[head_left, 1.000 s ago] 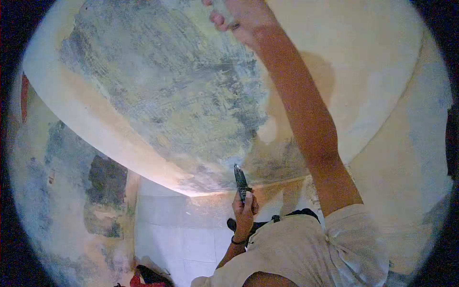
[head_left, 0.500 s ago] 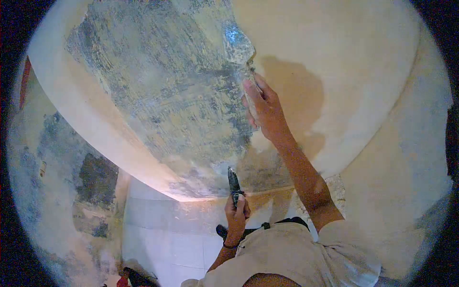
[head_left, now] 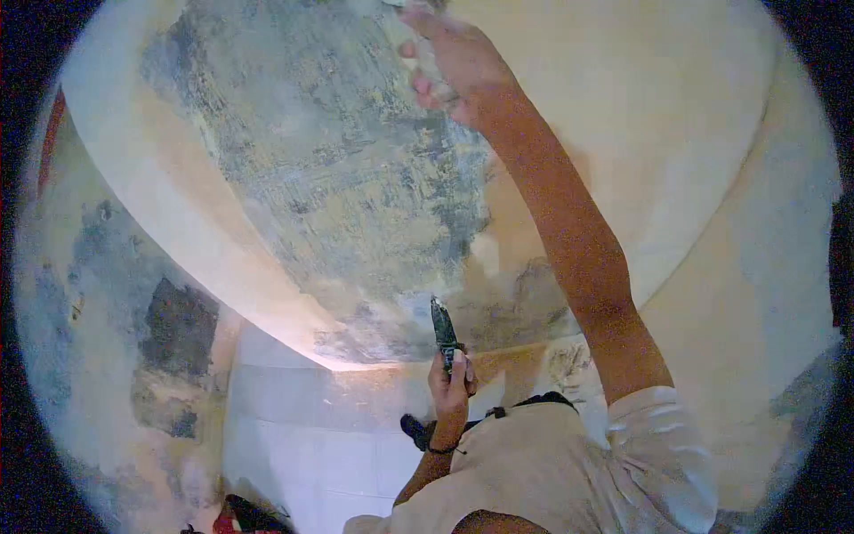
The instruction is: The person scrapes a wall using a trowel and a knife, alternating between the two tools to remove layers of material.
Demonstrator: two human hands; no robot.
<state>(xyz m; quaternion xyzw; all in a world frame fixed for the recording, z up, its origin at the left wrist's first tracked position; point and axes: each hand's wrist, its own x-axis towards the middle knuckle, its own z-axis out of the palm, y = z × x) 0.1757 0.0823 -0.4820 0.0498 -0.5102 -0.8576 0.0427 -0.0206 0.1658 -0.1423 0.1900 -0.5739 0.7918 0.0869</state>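
Up at the top edge, my right hand (head_left: 463, 67) is closed around the pale handle of a trowel (head_left: 427, 55); its blade is out of the frame. The hand, slightly blurred, is over the upper right border of a rough grey-green patch (head_left: 329, 151) on the curved, cream-coloured wall (head_left: 605, 80). Lower down, my left hand (head_left: 452, 378) is wrapped round a dark, narrow-bladed tool (head_left: 442, 325), tip upward, with pale material on its tip. That tool overlaps the bottom of the patch in this view.
White tiles (head_left: 302, 427) lie below the curved wall's lower edge. To the left is another wall with a dark grey patch (head_left: 181, 327). A red and black object (head_left: 249, 516) sits at the bottom left.
My right hand has moved up and slightly left with the trowel, carrying its blade out of view. My left hand, still holding the dark tool, has shifted slightly up and right.
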